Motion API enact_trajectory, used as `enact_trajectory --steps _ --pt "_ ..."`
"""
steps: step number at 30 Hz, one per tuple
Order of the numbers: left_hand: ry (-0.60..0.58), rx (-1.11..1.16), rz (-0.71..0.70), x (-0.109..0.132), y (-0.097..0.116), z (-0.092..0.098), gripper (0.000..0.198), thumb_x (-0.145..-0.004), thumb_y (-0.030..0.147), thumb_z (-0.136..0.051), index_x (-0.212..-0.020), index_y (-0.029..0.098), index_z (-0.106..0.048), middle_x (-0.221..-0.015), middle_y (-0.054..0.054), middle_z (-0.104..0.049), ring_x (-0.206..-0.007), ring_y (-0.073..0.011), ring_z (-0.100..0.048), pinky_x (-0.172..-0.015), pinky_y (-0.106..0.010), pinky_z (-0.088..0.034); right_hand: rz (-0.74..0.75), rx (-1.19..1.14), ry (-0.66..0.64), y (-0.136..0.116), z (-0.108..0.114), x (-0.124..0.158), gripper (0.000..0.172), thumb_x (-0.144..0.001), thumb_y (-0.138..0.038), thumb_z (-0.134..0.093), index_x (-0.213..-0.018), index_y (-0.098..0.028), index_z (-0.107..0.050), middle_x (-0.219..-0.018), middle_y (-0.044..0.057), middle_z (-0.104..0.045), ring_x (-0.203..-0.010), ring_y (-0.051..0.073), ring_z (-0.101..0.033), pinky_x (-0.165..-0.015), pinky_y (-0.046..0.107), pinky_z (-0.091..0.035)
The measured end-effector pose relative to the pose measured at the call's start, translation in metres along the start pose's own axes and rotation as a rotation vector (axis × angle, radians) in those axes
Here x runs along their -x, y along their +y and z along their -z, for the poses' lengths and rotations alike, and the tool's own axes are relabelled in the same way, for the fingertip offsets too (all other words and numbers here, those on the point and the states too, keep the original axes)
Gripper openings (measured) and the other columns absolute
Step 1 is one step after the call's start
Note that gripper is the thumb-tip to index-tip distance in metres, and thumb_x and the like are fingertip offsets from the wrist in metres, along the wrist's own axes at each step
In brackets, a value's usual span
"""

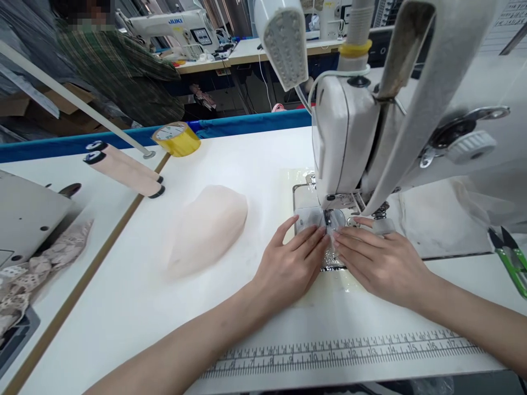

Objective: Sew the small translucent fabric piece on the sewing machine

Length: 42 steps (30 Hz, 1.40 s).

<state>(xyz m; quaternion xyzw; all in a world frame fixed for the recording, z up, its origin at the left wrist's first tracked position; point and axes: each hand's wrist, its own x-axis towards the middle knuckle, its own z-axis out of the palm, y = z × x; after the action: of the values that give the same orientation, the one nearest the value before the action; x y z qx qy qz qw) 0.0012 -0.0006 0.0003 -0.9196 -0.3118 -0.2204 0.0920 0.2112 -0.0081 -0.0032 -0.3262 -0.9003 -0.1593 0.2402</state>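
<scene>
My left hand (293, 262) lies flat by the needle area of a white sewing machine (346, 126), its fingertips just left of the presser foot (328, 217). From the other side my right hand (381, 263) reaches in, fingers stretched out flat and tips close to the left ones. A small greyish piece (383, 226) sits at its upper fingers. Something thin and see-through may lie under the fingertips on the metal plate (304, 197), but I cannot make it out. Left of my hands rests a pale beige moulded cup (214, 225).
Two beige thread spools (123, 173) and a yellow tape roll (177, 139) lie at the back left. Green thread snips (510, 263) are at the right. A ruler strip (329, 354) runs along the front edge. Lace fabric (45, 263) is far left. A person (115, 66) sits beyond.
</scene>
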Motion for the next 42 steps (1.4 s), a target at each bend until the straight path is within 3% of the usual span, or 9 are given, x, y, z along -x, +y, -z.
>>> enact_trajectory --steps 12,18,24,34,42 --pt "-0.001 -0.01 0.047 -0.005 -0.003 -0.005 0.03 -0.091 0.017 -0.046 -0.117 0.015 -0.062 -0.118 -0.009 -0.066 -0.111 -0.0202 -0.061 -0.111 -0.05 -0.029 -0.037 0.026 0.015 0.002 -0.003 -0.003 0.018 -0.089 -0.015 -0.054 -0.094 -0.013 -0.071 -0.101 0.004 -0.073 -0.08 0.017 -0.068 -0.092 0.038 -0.048" --pt "0.003 -0.029 0.042 -0.005 -0.007 -0.007 0.03 -0.091 0.017 -0.046 -0.117 0.014 -0.061 -0.119 -0.009 -0.066 -0.112 -0.0216 -0.061 -0.112 -0.053 -0.027 -0.054 0.015 -0.012 0.008 -0.003 -0.005 0.022 -0.088 -0.014 -0.053 -0.102 -0.012 -0.069 -0.1 0.004 -0.073 -0.083 0.018 -0.067 -0.093 0.038 -0.048" --pt "0.04 -0.063 -0.031 0.001 0.002 0.0 0.027 -0.089 0.014 -0.05 -0.113 0.015 -0.064 -0.113 -0.007 -0.069 -0.109 -0.0201 -0.062 -0.11 -0.049 -0.034 -0.073 -0.031 -0.025 0.014 -0.003 -0.005 0.037 -0.08 0.002 -0.045 -0.103 -0.015 -0.068 -0.101 0.002 -0.073 -0.086 0.018 -0.066 -0.095 0.04 -0.046" --pt "0.048 -0.048 -0.017 0.001 0.007 0.002 0.024 -0.089 0.018 -0.054 -0.108 0.013 -0.066 -0.108 -0.008 -0.07 -0.102 -0.0201 -0.066 -0.11 -0.05 -0.035 -0.039 -0.023 -0.02 0.013 -0.004 -0.001 0.04 -0.077 0.005 -0.043 -0.101 -0.015 -0.069 -0.103 0.003 -0.072 -0.079 0.017 -0.064 -0.095 0.041 -0.045" --pt "0.067 -0.047 0.009 0.0 -0.001 -0.004 0.025 -0.089 0.021 -0.053 -0.109 0.011 -0.066 -0.109 -0.01 -0.07 -0.102 -0.0203 -0.066 -0.114 -0.051 -0.029 -0.052 0.033 -0.055 0.014 -0.004 -0.007 0.04 -0.078 0.004 -0.042 -0.103 -0.015 -0.067 -0.104 0.004 -0.071 -0.092 0.02 -0.063 -0.096 0.042 -0.042"
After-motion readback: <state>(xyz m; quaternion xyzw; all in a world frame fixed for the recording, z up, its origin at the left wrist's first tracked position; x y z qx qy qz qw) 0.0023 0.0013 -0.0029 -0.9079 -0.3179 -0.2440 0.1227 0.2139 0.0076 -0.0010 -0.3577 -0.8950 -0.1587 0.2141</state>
